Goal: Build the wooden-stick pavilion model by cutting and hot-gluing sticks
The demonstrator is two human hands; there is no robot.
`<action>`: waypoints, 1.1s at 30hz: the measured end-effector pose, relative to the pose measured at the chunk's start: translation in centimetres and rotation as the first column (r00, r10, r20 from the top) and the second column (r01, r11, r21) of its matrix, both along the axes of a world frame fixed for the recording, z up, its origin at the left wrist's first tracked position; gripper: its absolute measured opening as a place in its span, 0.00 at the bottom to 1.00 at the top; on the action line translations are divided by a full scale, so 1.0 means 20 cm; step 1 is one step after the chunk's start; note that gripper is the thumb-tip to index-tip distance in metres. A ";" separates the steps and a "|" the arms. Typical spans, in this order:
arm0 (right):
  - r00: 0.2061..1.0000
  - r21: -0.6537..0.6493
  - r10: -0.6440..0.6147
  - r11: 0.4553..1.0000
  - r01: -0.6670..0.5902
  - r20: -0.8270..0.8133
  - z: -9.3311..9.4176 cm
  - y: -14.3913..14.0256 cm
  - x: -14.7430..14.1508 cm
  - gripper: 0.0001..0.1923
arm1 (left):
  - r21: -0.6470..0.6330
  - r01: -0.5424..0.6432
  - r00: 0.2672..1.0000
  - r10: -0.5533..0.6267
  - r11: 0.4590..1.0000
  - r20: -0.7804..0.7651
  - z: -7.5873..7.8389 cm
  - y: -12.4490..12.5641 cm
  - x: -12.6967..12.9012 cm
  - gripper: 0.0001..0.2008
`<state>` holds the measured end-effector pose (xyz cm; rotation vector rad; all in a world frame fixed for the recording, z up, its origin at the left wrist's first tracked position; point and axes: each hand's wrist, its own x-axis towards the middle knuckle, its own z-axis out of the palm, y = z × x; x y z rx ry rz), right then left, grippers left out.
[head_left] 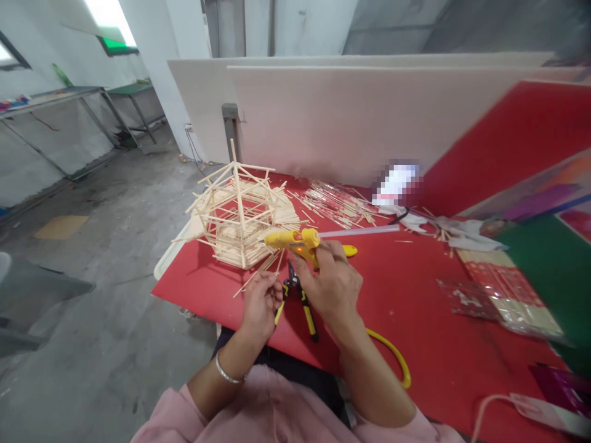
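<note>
My right hand (pixel 329 284) grips a yellow hot glue gun (pixel 295 240) with a clear glue stick (pixel 364 231) sticking out of its back; the nozzle points left toward a small house model built of thin wooden sticks (pixel 240 212). My left hand (pixel 259 301) pinches a few thin wooden sticks (pixel 258 271) just below the nozzle. Black-and-yellow pliers (pixel 299 298) lie on the red table (pixel 415 307) between my hands.
A pile of loose sticks (pixel 337 203) lies behind the model. Clear packets of sticks (pixel 503 295) sit at the right, with a yellow cord (pixel 397 360) running off the table edge. White boards (pixel 351 117) stand at the back. The grey floor lies to the left.
</note>
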<state>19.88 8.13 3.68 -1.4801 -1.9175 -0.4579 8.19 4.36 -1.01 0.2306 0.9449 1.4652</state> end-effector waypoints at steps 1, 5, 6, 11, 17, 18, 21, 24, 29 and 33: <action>1.000 0.009 0.013 1.000 -0.013 -0.001 0.00 -0.01 0.01 0.19 | 0.001 0.001 1.000 -0.001 1.000 -0.001 0.00 0.00 0.00 0.11; 0.999 0.063 0.021 0.998 -0.020 -0.024 -0.03 -0.09 0.08 0.16 | -0.022 0.009 1.000 -0.009 1.000 0.005 -0.02 -0.02 -0.01 0.11; 0.999 0.082 0.004 0.997 -0.001 -0.035 -0.05 -0.11 0.10 0.15 | -0.029 0.013 1.000 -0.013 0.999 0.003 -0.03 -0.02 -0.01 0.11; 0.994 0.086 -0.106 0.991 0.107 -0.015 -0.13 -0.21 0.19 0.14 | -0.065 0.047 0.999 -0.046 0.997 0.012 -0.05 -0.03 0.00 0.12; 0.953 -0.181 -0.301 0.937 0.300 0.021 -0.20 -0.31 0.48 0.23 | -0.050 0.040 0.998 -0.042 0.998 -0.039 -0.06 -0.05 -0.02 0.11; 0.935 -0.251 -0.355 0.906 0.340 -0.016 -0.21 -0.31 0.57 0.25 | -0.046 0.033 0.998 -0.035 0.998 -0.050 -0.07 -0.05 -0.03 0.11; 0.839 -0.517 -0.532 0.753 0.408 -0.112 -0.27 -0.28 0.84 0.29 | -0.038 0.018 0.995 -0.022 0.999 -0.093 -0.08 -0.05 -0.06 0.11; 0.804 -0.706 -0.583 0.619 0.344 -0.120 -0.35 -0.23 1.03 0.31 | -0.050 -0.003 0.985 -0.006 0.999 -0.170 -0.08 -0.04 -0.09 0.11; 0.865 -0.757 -0.495 0.594 0.272 -0.078 -0.43 -0.19 1.01 0.29 | -0.007 -0.002 0.957 0.000 1.000 -0.290 -0.08 -0.05 -0.10 0.12; 0.863 -0.478 -0.504 0.752 0.453 0.025 -0.37 -0.23 0.87 0.29 | 0.054 0.016 0.900 0.009 0.998 -0.437 -0.14 -0.08 -0.16 0.12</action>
